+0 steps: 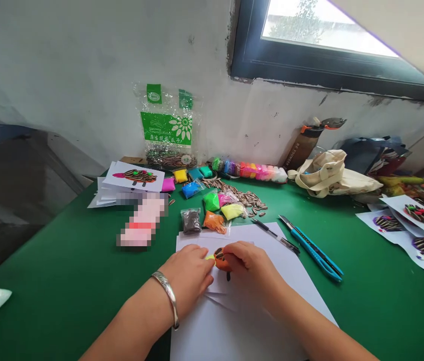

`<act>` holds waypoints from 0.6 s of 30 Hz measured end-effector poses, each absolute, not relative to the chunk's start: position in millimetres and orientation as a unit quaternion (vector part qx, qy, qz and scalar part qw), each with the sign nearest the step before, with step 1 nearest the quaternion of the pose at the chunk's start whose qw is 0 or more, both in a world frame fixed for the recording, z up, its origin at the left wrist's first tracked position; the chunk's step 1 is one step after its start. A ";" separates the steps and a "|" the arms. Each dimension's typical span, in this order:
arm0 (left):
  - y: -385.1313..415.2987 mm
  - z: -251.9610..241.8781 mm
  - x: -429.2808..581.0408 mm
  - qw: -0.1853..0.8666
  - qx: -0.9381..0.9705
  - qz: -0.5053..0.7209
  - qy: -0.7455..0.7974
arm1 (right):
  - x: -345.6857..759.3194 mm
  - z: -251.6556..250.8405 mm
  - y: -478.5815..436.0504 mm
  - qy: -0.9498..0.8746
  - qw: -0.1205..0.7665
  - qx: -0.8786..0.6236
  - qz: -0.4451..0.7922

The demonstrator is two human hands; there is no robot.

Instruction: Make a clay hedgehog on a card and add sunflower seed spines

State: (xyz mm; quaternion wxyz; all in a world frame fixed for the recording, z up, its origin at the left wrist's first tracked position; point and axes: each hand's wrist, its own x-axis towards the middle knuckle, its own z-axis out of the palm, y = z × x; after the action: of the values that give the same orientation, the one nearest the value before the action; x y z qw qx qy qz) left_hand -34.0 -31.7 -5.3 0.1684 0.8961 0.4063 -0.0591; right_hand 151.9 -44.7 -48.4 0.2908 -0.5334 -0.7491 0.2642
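A lump of orange modelling clay (222, 261) with dark striped sunflower seeds pressed into it sits between my hands, on a white paper sheet (234, 321). My right hand (249, 265) grips the orange lump from the right with its fingertips. My left hand (187, 276), wearing a silver bangle (167, 293), lies close against the lump's left side. A small piece of yellow clay (210, 257) shows at its fingertips. The lump's underside is hidden by my fingers.
Behind the paper lie bagged coloured clays (212, 201) and a scatter of sunflower seeds (234, 190). A blue craft knife (311, 248) and a metal ruler-like strip (275, 235) lie to the right. Finished seed-and-clay pictures (418, 233) rest at the far right; a blurred patch (140, 220) covers part of the table.
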 end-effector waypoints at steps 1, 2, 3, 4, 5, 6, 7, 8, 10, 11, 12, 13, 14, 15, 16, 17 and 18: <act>-31.0 -3.8 -34.3 0.170 0.896 -0.066 0.406 | 151.7 -48.7 -44.9 -0.746 0.299 -0.530 0.270; -30.4 -2.2 -34.5 0.171 0.894 -0.070 0.407 | 151.7 -49.0 -45.0 -0.742 0.310 -0.526 0.278; -30.0 -0.4 -34.7 0.173 0.891 -0.074 0.412 | 152.0 -49.5 -45.0 -0.738 0.318 -0.522 0.284; -29.7 1.2 -34.8 0.174 0.890 -0.076 0.415 | 152.5 -49.9 -44.8 -0.737 0.323 -0.518 0.290; -29.6 2.7 -34.9 0.175 0.889 -0.077 0.417 | 153.2 -50.4 -44.4 -0.738 0.324 -0.513 0.294; -29.5 3.9 -35.1 0.176 0.888 -0.077 0.417 | 154.0 -50.6 -43.8 -0.742 0.322 -0.508 0.298; -29.4 5.0 -35.5 0.179 0.888 -0.076 0.416 | 154.8 -50.6 -43.2 -0.747 0.317 -0.501 0.302; -29.2 5.7 -36.0 0.180 0.889 -0.072 0.416 | 155.6 -50.3 -42.6 -0.751 0.312 -0.495 0.306; -28.7 6.7 -37.3 0.184 0.887 -0.069 0.418 | 156.5 -48.7 -41.8 -0.756 0.304 -0.491 0.307; -28.4 6.9 -37.9 0.184 0.885 -0.065 0.423 | 156.6 -47.7 -41.7 -0.760 0.299 -0.492 0.303; -28.1 7.0 -38.4 0.182 0.886 -0.058 0.422 | 156.4 -46.6 -41.7 -0.766 0.291 -0.491 0.296; -27.9 6.8 -38.7 0.182 0.886 -0.052 0.423 | 156.0 -45.8 -41.9 -0.775 0.282 -0.486 0.287; -27.8 6.5 -38.7 0.181 0.886 -0.048 0.424 | 155.5 -45.2 -42.2 -0.787 0.274 -0.477 0.279; -27.9 6.0 -38.4 0.180 0.886 -0.049 0.424 | 154.9 -44.9 -42.5 -0.800 0.268 -0.464 0.272; -27.9 5.4 -37.7 0.180 0.888 -0.048 0.420 | 154.3 -45.2 -42.8 -0.810 0.264 -0.451 0.267; -28.0 4.6 -36.7 0.181 0.890 -0.050 0.416 | 153.8 -45.8 -42.9 -0.818 0.262 -0.440 0.262; -28.1 3.8 -35.5 0.180 0.893 -0.052 0.410 | 153.5 -46.8 -43.0 -0.823 0.262 -0.434 0.258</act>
State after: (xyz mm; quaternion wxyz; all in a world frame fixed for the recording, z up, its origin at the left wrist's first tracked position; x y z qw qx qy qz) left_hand -35.5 -28.1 3.8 0.1804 0.8927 0.4096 -0.0524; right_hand 153.5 -43.0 -46.8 0.2619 -0.4335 -0.8226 0.2584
